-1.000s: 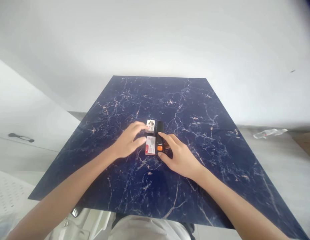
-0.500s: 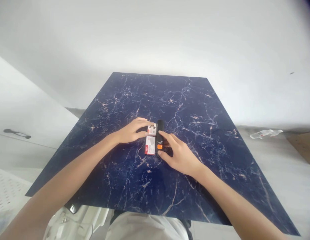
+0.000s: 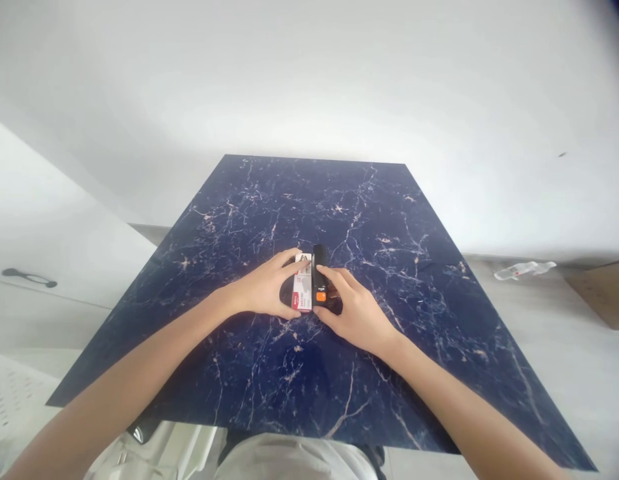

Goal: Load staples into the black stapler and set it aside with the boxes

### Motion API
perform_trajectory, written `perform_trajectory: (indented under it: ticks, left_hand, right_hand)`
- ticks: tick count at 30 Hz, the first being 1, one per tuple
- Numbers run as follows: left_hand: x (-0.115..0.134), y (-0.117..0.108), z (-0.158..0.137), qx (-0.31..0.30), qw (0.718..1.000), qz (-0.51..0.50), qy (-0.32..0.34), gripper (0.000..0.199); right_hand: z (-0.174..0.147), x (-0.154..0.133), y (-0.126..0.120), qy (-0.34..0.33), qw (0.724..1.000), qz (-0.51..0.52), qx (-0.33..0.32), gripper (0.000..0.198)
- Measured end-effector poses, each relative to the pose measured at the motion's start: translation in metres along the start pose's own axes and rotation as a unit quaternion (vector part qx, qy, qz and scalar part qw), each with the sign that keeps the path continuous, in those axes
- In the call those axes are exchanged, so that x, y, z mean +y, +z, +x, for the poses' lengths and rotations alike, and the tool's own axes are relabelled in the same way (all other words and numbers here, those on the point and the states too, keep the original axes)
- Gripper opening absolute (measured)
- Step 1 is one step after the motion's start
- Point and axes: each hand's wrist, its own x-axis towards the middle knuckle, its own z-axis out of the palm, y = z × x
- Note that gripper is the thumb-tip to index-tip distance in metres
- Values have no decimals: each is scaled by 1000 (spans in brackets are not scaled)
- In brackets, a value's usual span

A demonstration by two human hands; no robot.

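Note:
My left hand (image 3: 269, 283) spans two small white-and-red staple boxes end to end, thumb at the near end and fingers at the far end. The nearer staple box (image 3: 302, 297) has a red end; the farther staple box (image 3: 303, 260) is partly covered by my fingers. Right beside them lies a black stapler (image 3: 319, 260) with an orange patch near its front. My right hand (image 3: 356, 303) grips the stapler from the right, index finger on its upper part and thumb at its near end. Its other fingers are partly hidden.
Everything rests on a dark blue marbled table (image 3: 289, 200) with a white wall behind. Off the right edge lie a clear plastic bottle (image 3: 525, 270) and a cardboard box (image 3: 602, 293). A white cabinet with a dark handle (image 3: 29, 277) stands at the left.
My left hand has moved nearer and spread from the farther box to span both. The boxes now line up closer along the stapler. My right hand stays on the stapler.

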Motion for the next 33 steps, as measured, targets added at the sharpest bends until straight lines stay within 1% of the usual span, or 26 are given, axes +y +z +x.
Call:
perform_trajectory:
  ticks: [2,4,6,8,10,11,13,15,17,18,20,22,23,25,27,28,29,31,33]
  left_hand:
    - [-1,1,9,9,1000,0,21,110]
    - [-2,3,25,14,999,-1,35,109]
    - [0,7,50,10,999,-1,41,109]
    - [6,16,87,-9,999,4,46,109]
    - [17,32,132,-21,998,11,62,114]
    - [25,42,156,-20,997,13,73,115]
    - [45,65,204,-10,995,18,93,116]
    - [65,88,246,4,995,21,98,118]
    - [81,106,276,4,994,30,102,117]
    - [87,112,286,7,994,30,105,116]
    - [94,119,298,9,993,22,114,113]
    - [95,121,300,3,992,4,122,116]
    - [95,120,297,3,992,-4,122,119]
    - [92,116,285,15,993,-14,117,119]
    - [87,109,261,50,992,-13,115,101]
    - [82,104,245,71,990,-5,118,88]
    - [77,98,226,92,988,9,121,74]
    - [61,84,181,101,985,44,133,63]
    - [42,66,129,95,984,76,127,53]
  right_hand:
    - [3,1,-3,9,1000,-26,12,72]
    - [5,5,-9,28,998,-57,16,71]
    - [5,14,-20,54,994,-94,24,71]
    - [3,30,-36,86,986,-134,46,77]
    - [-1,53,-56,140,973,-167,75,83]
    - [-4,66,-68,180,963,-177,88,83]
    - [-10,92,-93,272,936,-192,112,76]
    - [-17,118,-117,333,910,-206,138,71]
    - [-25,141,-137,360,894,-209,165,68]
    - [-28,150,-145,365,891,-206,176,67]
    - [-34,163,-153,370,890,-192,187,67]
    - [-38,168,-155,375,887,-181,198,77]
    - [-38,167,-154,370,884,-186,217,83]
    - [-36,160,-146,328,873,-212,292,91]
    - [-30,145,-131,247,865,-240,365,87]
    - [-26,135,-120,203,868,-245,381,82]
    - [-22,124,-108,162,880,-244,374,78]
    - [-14,100,-78,89,917,-232,313,72]
    - [-8,73,-46,33,953,-203,222,70]
